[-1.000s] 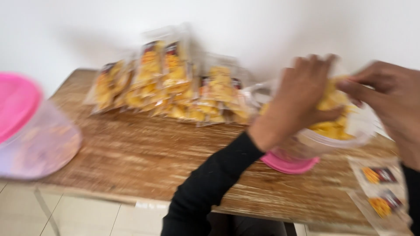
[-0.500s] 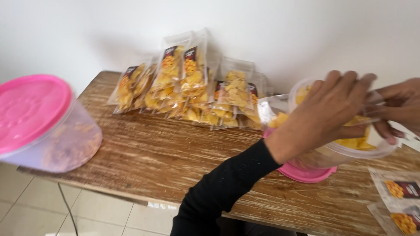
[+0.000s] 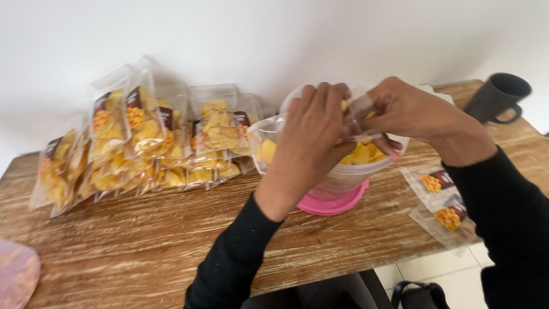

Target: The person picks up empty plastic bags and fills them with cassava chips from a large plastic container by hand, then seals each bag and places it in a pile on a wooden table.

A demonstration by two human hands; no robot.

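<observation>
A clear plastic tub (image 3: 343, 174) of yellow chips stands on a pink lid (image 3: 334, 204) at the middle of the wooden table (image 3: 131, 246). Both hands hover over its mouth. My left hand (image 3: 311, 134) pinches chips with its fingers closed at the open top of a small clear bag (image 3: 363, 111). My right hand (image 3: 412, 111) grips that bag by its upper edge. A partly filled clear bag (image 3: 264, 146) leans against the tub's left side.
Several filled chip bags (image 3: 143, 143) are stacked against the white wall at the back left. Flat empty labelled bags (image 3: 443, 200) lie at the table's right edge. A dark mug (image 3: 496, 98) stands at the far right corner. Another pink-lidded tub (image 3: 17, 274) shows at the lower left.
The view has swung to the right, so the pink-lidded tub slid to the lower left corner and the mug came into sight. Both hands stayed together over the chip tub.
</observation>
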